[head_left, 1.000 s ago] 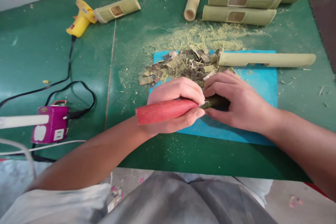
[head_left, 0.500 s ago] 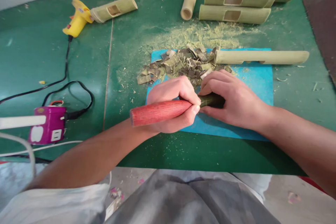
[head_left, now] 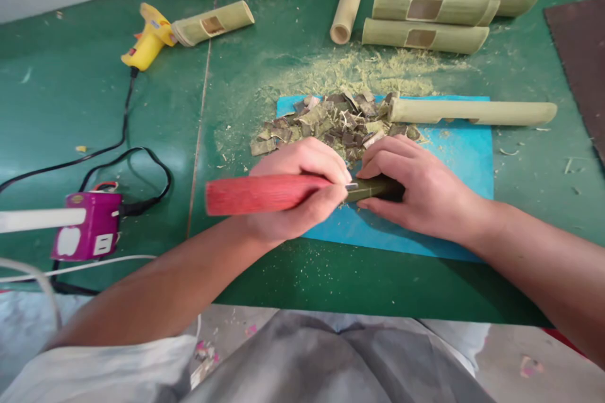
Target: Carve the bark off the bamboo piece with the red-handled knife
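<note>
The fingers of the left hand point(head_left: 305, 157), closed round a red-handled tool point(head_left: 265, 194), have drawn back leftward, baring a metal tip point(head_left: 351, 186) at the dark green piece point(head_left: 371, 189) that the right hand point(head_left: 418, 192) grips over the blue sheet point(head_left: 466, 160), so work seems ongoing.

The left hand point(head_left: 295, 160) and right hand point(head_left: 423, 192) are bare. A loose sleeve point(head_left: 118, 368), white and a bit grey, is at the lower left. Soft grey cloth point(head_left: 321, 365) with folds covers the body at the bottom middle.
</note>
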`<state>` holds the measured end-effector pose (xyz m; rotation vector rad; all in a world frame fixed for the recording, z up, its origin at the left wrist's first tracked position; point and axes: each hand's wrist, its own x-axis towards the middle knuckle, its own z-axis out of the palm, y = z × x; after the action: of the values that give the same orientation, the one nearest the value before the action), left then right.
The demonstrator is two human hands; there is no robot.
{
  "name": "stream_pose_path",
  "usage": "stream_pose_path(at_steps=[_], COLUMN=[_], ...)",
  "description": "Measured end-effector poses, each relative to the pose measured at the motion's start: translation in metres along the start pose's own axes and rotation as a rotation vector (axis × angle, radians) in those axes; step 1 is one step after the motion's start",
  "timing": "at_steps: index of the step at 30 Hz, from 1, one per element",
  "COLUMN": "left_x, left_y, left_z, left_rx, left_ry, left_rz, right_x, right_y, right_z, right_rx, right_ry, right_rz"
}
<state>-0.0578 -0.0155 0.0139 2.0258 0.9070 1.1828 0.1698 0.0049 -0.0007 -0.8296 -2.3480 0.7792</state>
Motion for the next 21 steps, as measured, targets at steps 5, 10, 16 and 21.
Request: stream_pose_path(at_steps=[5,10,16,21], left_x=[0.0062,0.0052,0.0044,0.0047], left_y=[0.0067,0.0052,0.0050,0.0045], left_z=[0.0001,0.0004,0.0013,0.0017], left_rx=[-0.018,0.003,-0.004,-0.012], left_ry=[-0.086,-0.082,-0.075,-0.082], left_rz=[0.043,0.024,0.018,0.006], right_x=[0.0002,0.0003,0.0003,0.0011], right_y=[0.0009,0.0011,0.0011,0.0008], right_z=[0.0001,0.0002,0.0006,0.0001], right_rx=[0.005,0.031,0.020,0.021], right_ry=[-0.005,-0.021,-0.008,-0.009], right_rz=[0.005,0.018,0.004,0.001])
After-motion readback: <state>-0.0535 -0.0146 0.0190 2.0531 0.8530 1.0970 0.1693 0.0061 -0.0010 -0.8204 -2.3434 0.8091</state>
